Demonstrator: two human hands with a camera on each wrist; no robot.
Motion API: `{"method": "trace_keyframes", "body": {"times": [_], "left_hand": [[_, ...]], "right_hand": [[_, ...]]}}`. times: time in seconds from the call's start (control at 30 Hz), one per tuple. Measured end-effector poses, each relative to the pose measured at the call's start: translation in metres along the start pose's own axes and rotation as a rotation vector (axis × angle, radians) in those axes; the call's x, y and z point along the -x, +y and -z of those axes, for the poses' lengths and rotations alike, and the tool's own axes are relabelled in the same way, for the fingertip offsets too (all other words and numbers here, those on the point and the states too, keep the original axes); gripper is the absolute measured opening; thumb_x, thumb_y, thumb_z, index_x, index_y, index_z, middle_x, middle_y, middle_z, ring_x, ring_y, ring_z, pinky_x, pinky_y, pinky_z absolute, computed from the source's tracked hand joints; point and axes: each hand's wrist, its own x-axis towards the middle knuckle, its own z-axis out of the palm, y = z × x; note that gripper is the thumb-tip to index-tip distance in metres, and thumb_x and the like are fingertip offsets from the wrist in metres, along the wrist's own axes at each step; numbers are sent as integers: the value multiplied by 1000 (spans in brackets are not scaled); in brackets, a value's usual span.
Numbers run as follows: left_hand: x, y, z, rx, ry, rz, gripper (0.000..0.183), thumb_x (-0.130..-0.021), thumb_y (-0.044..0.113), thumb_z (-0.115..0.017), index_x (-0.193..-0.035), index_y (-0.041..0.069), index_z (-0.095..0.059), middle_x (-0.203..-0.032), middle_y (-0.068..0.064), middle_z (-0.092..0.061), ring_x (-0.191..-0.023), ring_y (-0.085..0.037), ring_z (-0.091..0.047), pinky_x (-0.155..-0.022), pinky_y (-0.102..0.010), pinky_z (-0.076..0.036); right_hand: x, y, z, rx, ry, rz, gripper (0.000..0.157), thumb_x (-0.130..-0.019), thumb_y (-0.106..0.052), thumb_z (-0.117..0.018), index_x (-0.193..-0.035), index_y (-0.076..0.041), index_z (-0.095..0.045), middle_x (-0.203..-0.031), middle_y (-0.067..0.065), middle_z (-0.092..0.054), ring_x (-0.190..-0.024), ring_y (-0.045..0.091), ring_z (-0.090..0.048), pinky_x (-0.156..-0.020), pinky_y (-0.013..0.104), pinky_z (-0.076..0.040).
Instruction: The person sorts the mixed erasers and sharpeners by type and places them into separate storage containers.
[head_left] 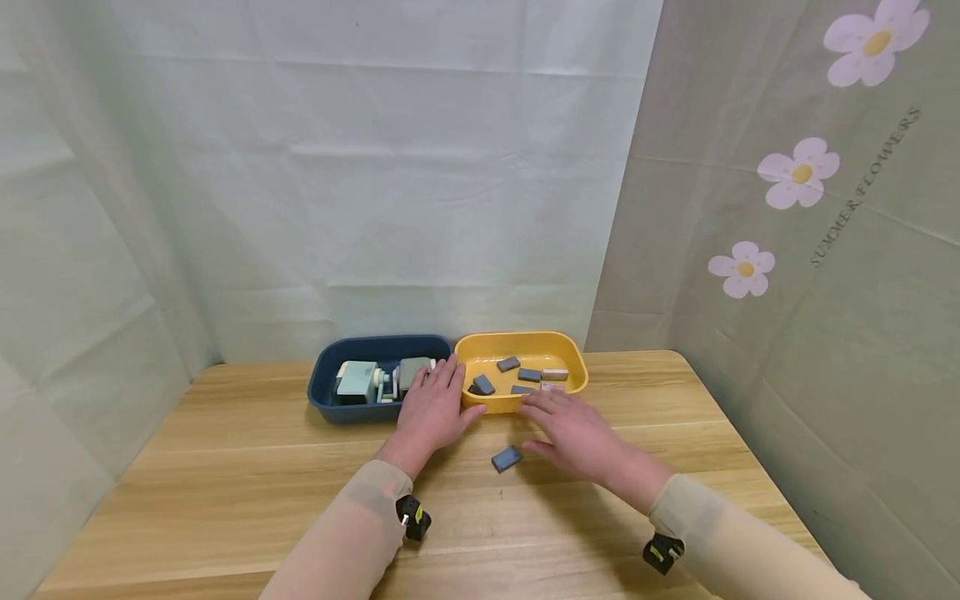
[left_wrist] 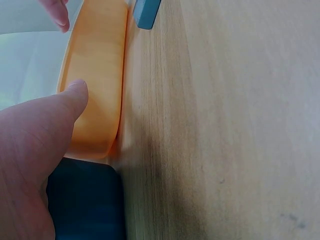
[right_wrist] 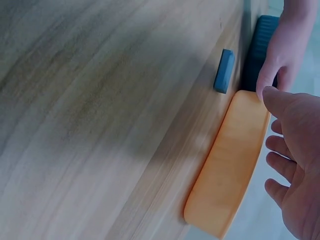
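My left hand [head_left: 437,414] lies over the junction of a navy tray [head_left: 318,392] and a yellow tray [head_left: 573,354], its fingers extended. In the left wrist view its thumb [left_wrist: 75,97] is against the yellow tray's outer wall. At the front rim of the yellow tray is my right hand [head_left: 573,435], with loosely bent fingers and no object visible in it. A blue-grey rectangular block [head_left: 506,458] lies on the table by the right thumb. Inside the yellow tray are several similar dark blocks [head_left: 529,375] and pale pink ones [head_left: 554,375], partly hidden by the right fingers.
The navy tray holds a pale-green boxy item [head_left: 357,381] and a grey-green one [head_left: 412,371], with small pale parts between them. Both trays stand near the back edge of the wooden table [head_left: 247,467]. Behind hangs a pale curtain [head_left: 390,192]; a flowered one [head_left: 750,333] hangs at right.
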Motion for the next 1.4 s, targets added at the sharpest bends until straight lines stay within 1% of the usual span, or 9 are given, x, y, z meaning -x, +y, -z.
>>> {"method": "trace_keyframes", "body": {"times": [0.23,0.47,0.57,0.73,0.93,1.4], "left_hand": [[0,-1,0,2,-4,1,97,-107,70,-57,-173,5,-33,-182,-15,-23,-167,-36,-23,-136,-57,-14],[-1,0,1,-10,-7,-3,96,-107,70,-56,-173,4,-33,-182,-15,-23,-167,-36,-24,-136,-57,-13],[-1,0,1,-10,-7,-2,96,-107,71,-56,-173,4,-33,-182,-15,-22,-167,-36,-24,-136,-57,-13],[0,0,0,-9,-2,-2,96,-108,70,-55,-173,4,-33,-182,-16,-23,-167,-36,-24,-136,-57,-13],[-1,0,1,3,-12,2,95,-108,69,-57,-173,4,-32,-182,-16,-22,-167,-37,-24,-136,-57,-13],[-1,1,2,10,-19,2,95,-108,67,-59,-173,4,-32,-182,-16,-22,-167,-36,-23,-136,-57,-13]], "right_hand": [[2,-5,-2,-18,-28,8,58,-102,-38,-83,-147,-5,-68,-153,12,-66,-143,33,-61,-122,56,-45],[3,-8,-8,-20,-64,44,57,-103,-39,-82,-148,-7,-69,-152,10,-66,-142,32,-61,-123,52,-45],[3,-9,-11,-8,-69,67,54,-102,-39,-83,-145,-8,-70,-150,11,-67,-141,32,-62,-122,51,-46],[1,-11,-16,-9,-94,93,50,-102,-37,-83,-141,-8,-72,-149,13,-68,-140,33,-63,-120,53,-48],[-2,-15,-19,-33,-157,89,49,-104,-36,-80,-143,-6,-71,-151,13,-67,-142,32,-61,-123,53,-45],[-10,-15,-31,-6,-195,109,38,-106,-34,-79,-134,-10,-74,-144,7,-69,-137,27,-63,-121,46,-47]]}}
